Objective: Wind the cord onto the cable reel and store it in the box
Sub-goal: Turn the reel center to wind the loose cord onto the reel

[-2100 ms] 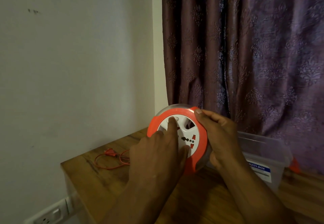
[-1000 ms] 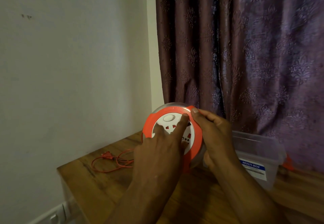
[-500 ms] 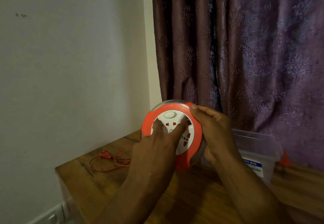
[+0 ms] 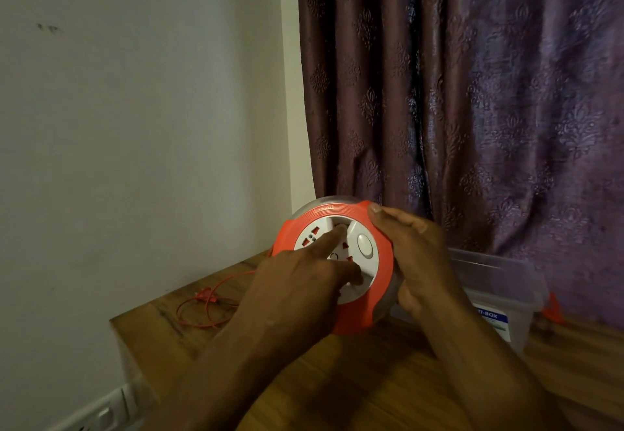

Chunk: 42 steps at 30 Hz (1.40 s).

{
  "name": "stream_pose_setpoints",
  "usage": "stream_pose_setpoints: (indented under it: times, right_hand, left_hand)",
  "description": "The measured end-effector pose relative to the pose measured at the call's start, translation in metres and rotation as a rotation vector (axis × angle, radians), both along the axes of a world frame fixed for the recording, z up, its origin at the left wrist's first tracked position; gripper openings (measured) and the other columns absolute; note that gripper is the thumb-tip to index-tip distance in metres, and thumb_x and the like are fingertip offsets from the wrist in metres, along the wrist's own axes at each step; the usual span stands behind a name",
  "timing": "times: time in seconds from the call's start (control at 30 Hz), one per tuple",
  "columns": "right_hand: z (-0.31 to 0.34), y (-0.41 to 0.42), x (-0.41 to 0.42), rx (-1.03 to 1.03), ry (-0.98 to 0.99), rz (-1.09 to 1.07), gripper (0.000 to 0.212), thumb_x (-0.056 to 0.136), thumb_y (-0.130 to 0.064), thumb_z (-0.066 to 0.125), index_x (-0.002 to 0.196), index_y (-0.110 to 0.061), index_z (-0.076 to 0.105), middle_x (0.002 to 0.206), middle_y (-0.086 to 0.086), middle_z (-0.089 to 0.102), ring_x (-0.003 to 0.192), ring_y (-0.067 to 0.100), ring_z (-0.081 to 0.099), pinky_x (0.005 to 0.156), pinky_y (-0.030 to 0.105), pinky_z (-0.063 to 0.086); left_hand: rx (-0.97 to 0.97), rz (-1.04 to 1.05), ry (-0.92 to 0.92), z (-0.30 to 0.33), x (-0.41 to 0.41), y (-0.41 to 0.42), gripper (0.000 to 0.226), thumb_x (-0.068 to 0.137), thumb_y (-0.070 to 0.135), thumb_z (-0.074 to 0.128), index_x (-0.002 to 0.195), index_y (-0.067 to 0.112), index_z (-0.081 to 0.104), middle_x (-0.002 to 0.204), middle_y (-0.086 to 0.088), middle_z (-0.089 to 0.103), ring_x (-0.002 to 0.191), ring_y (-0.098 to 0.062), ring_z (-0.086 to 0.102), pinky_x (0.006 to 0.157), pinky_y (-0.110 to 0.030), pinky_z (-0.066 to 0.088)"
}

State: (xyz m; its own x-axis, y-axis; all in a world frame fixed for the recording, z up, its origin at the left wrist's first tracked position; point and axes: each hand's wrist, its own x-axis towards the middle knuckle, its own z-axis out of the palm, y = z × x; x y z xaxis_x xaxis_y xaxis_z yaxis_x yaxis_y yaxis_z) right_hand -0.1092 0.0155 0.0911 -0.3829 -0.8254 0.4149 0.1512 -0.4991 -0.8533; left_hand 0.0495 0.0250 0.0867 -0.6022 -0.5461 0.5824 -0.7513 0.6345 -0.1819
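winding step: cable reel [image 4: 378, 262] gripped by right hand [image 4: 415, 258]; left hand [image 4: 304, 282] finger hooked in dial; loose cord [image 4: 206, 305] to be drawn in.

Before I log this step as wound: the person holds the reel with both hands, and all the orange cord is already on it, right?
Not quite. Both hands, left hand and right hand, are on the reel, but the head view shows loose orange cord and its plug lying on the table.

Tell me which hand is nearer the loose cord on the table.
Left. The left hand is on the reel face, just right of the cord. The right hand grips the reel's far edge, beside the box.
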Motion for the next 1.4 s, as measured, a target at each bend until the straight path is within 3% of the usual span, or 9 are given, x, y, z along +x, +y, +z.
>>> stream_pose_setpoints:
  times: [0.1,0.2,0.33,0.47,0.6,0.83,1.1,1.23,1.4]
  right_hand:
    - [0.0,0.001,0.002,-0.023,0.007,-0.021,0.02,0.086,-0.028,0.071,0.071,-0.037,0.078,0.081,-0.003,0.079,0.075,0.018,0.076,0.067,0.032,0.059]
    - [-0.001,0.002,0.002,-0.033,-0.003,-0.037,0.018,0.086,-0.028,0.071,0.071,-0.037,0.078,0.081,-0.003,0.079,0.075,0.019,0.076,0.067,0.033,0.059]
    - [-0.002,0.002,0.001,-0.031,-0.037,-0.053,0.017,0.087,-0.027,0.071,0.072,-0.031,0.078,0.077,-0.001,0.079,0.07,0.018,0.075,0.06,0.03,0.057]
    - [-0.002,0.003,0.002,-0.028,-0.028,-0.067,0.018,0.087,-0.029,0.07,0.071,-0.035,0.078,0.078,-0.002,0.079,0.072,0.019,0.076,0.063,0.032,0.059]
    - [-0.001,0.004,0.003,-0.036,-0.03,-0.066,0.023,0.087,-0.03,0.07,0.067,-0.04,0.077,0.076,-0.004,0.079,0.07,0.018,0.076,0.062,0.032,0.059]
    - [0.0,0.004,0.002,-0.029,-0.064,-0.051,0.02,0.086,-0.028,0.071,0.069,-0.035,0.078,0.077,-0.001,0.079,0.07,0.018,0.076,0.06,0.03,0.057]
    - [-0.001,0.002,0.007,-0.041,-0.053,-0.047,0.02,0.085,-0.028,0.072,0.069,-0.037,0.078,0.077,-0.003,0.079,0.07,0.016,0.076,0.055,0.026,0.058]
    - [-0.004,-0.001,0.009,-0.031,-0.057,-0.067,0.013,0.084,-0.03,0.073,0.074,-0.036,0.078,0.082,-0.001,0.08,0.076,0.021,0.076,0.065,0.033,0.059]
    - [-0.005,-0.002,0.004,-0.023,-0.056,-0.061,0.018,0.085,-0.03,0.072,0.07,-0.037,0.078,0.079,-0.004,0.079,0.073,0.018,0.076,0.06,0.029,0.058]
  left_hand:
    - [0.04,-0.127,0.103,0.002,0.01,0.004,0.033,0.086,0.032,0.056,0.117,0.044,0.057,0.15,0.012,0.028,0.118,-0.024,0.053,0.088,-0.033,0.049]
    - [0.027,-0.159,0.221,0.006,0.017,0.008,0.032,0.088,0.037,0.051,0.119,0.044,0.053,0.14,0.016,0.043,0.094,-0.009,0.062,0.075,-0.021,0.05]
    - [-0.065,0.028,0.223,0.0,0.019,0.006,0.057,0.089,0.056,0.039,0.138,0.048,0.012,0.138,0.012,0.044,0.102,-0.011,0.059,0.074,-0.024,0.05]
    - [-0.057,0.08,0.16,-0.007,0.01,0.007,0.069,0.089,0.059,0.036,0.132,0.051,-0.017,0.14,0.003,0.037,0.099,-0.017,0.058,0.062,-0.022,0.046]
    - [-0.057,0.113,0.162,-0.014,0.004,0.0,0.072,0.09,0.05,0.045,0.132,0.051,-0.014,0.137,-0.003,0.036,0.095,-0.022,0.059,0.056,-0.025,0.045]
    - [-0.053,0.04,0.152,-0.025,0.002,-0.01,0.083,0.089,0.038,0.052,0.133,0.051,-0.017,0.124,0.0,0.054,0.092,-0.023,0.061,0.069,-0.035,0.055]
    - [-0.036,0.067,0.288,-0.017,-0.003,0.0,0.071,0.082,0.073,0.023,0.14,0.043,-0.005,0.119,0.006,0.061,0.093,-0.013,0.061,0.071,-0.03,0.05]
    - [0.022,0.184,0.237,-0.011,-0.015,-0.004,0.07,0.086,0.067,0.029,0.143,0.04,0.0,0.131,0.001,0.054,0.101,-0.018,0.06,0.078,-0.033,0.051]
    - [0.001,0.174,0.195,-0.013,-0.017,-0.009,0.065,0.092,0.05,0.038,0.139,0.044,-0.006,0.134,-0.006,0.051,0.101,-0.024,0.06,0.077,-0.035,0.051]
